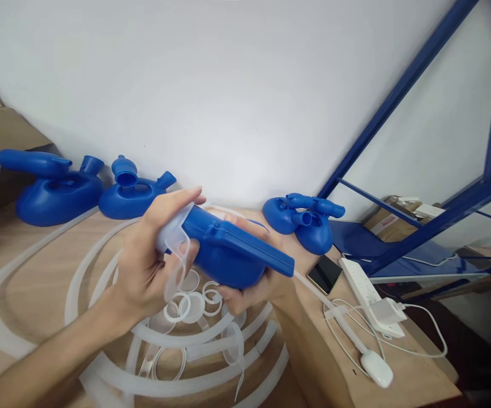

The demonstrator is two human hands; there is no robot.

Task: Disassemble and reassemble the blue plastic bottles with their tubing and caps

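Both hands hold a blue plastic urinal bottle above the table, its long flat side turned toward the lower right. My left hand is closed round the translucent cap at the bottle's neck, thumb pressed on it. From that cap a clear looped strap with a round lid hangs down. My right hand grips the bottle's body from below and behind, and its fingers are partly hidden by the bottle. Beneath the hands lie several translucent rings and caps among lengths of white ribbed tubing.
More blue urinal bottles stand along the wall, two at left and others at right. Right of the hands are a phone, a power strip and cables. A cardboard box sits far left; a blue metal rack rises right.
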